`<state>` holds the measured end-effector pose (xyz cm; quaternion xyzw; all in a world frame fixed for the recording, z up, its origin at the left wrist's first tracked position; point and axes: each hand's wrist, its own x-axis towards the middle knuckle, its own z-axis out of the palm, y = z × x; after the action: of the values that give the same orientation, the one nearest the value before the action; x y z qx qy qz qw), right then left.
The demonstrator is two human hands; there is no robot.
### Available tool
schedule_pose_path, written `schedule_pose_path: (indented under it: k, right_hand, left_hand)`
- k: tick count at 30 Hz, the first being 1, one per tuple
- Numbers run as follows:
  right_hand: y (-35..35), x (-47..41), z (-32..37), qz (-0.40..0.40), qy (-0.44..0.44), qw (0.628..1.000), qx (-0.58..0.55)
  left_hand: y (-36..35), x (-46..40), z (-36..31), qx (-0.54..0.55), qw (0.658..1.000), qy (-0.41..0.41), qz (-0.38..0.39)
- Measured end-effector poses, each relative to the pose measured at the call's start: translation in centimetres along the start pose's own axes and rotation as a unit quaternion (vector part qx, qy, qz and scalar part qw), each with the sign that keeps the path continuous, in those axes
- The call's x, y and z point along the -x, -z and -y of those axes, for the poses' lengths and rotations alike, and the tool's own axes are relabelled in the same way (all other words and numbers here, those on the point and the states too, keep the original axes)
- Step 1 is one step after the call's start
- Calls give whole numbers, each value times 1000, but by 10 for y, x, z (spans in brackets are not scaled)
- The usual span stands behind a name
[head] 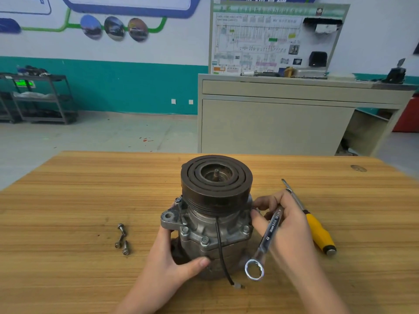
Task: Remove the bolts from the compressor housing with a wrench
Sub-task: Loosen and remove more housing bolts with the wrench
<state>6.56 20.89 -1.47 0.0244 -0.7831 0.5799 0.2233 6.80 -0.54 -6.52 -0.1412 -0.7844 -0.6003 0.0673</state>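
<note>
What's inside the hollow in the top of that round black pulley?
A short metal shaft stub stands upright in the middle of the pulley, ringed by a rusty-looking recess. Whatever lies deeper along the shaft is hidden by the pulley itself.

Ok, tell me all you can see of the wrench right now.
The wrench is a bright, polished metal one with stamped lettering on its flat shank. Its ring end hangs free at the lower end, near the compressor base, tilted down toward the camera. The right hand holds its upper part across the fingers, whose tips reach the housing's right side. The upper end is hidden by the hand. The wrench sits on no bolt.
</note>
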Motion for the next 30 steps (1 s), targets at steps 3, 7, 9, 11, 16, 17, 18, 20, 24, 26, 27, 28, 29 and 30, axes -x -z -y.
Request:
schedule_pose_path:
  k: [3, 7, 9, 11, 16, 17, 18, 20, 24, 26, 27, 28, 29, 30]
  right_hand:
    - [1, -1, 3, -13, 8, 1000, 14]
    - [7, 1, 6, 19, 3, 999, 27]
    - [5, 4, 6, 8, 17, 1000, 24]
    - [2, 5, 4, -19, 25, 999, 36]
    - [2, 6, 3, 8, 0, 1000, 13]
    - [2, 7, 4, 5, 7, 1000, 7]
    - [1, 7, 5, -3, 15, 1000, 6]
    - [1, 6, 6, -21, 18, 999, 24]
    - [4, 5, 3, -3, 12, 1000, 27]
    - [4, 4, 2, 2, 29, 999, 31]
    - [4, 3, 2, 2, 36, 999, 39]
    - [3, 2, 3, 1, 39, 998, 44]
    - [3, 2, 3, -1, 40, 998, 43]
    - [3, 2, 3, -5, 44, 998, 36]
  left_hand:
    - [0, 0, 0, -2, 1000, 2, 0]
    - [1, -1, 0, -1, 1000, -1, 2]
    - [0, -1, 0, 2, 1000, -7, 1]
    - [0, -1, 1, 4, 1000, -8, 1]
    - [0, 0, 2, 1, 1000, -3, 3]
    - [0, 0, 2, 2, 1000, -3, 2]
    - [0, 0, 1, 2, 1000, -3, 2]
    - [0, -1, 1, 2, 1000, -3, 4]
    - [0, 0, 1, -5, 1000, 1, 2]
    - [0, 0, 1, -2, 1000, -1, -1]
    - [0, 0, 0, -1, 1000, -3, -2]
    - [0, 0, 0, 0, 1000, -6, -4]
    - [0, 0, 0, 3, 1000, -9, -5]
    - [0, 0, 0, 5, 1000, -11, -8]
